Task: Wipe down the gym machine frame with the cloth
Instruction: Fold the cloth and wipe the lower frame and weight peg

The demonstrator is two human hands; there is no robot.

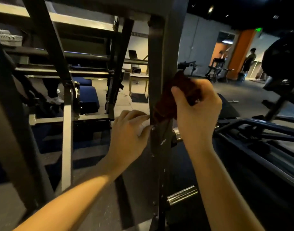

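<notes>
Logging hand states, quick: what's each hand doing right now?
Left hand: grips a small white thing, unidentifiable.
Right hand: grips the cloth against the frame post.

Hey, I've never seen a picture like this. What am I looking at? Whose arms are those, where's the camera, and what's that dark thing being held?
There is one picture, taken by a camera worn on a person's head and looking forward and down, so the two bare arms are the wearer's own. The right hand grips a dark reddish-brown cloth and holds it against the upright grey metal post of a gym machine. The left hand, just beside the post, holds a small white thing that is too blurred to identify. Bright drops show on the post below the cloth. There is no table, only more dark frame bars and gym floor.
</notes>
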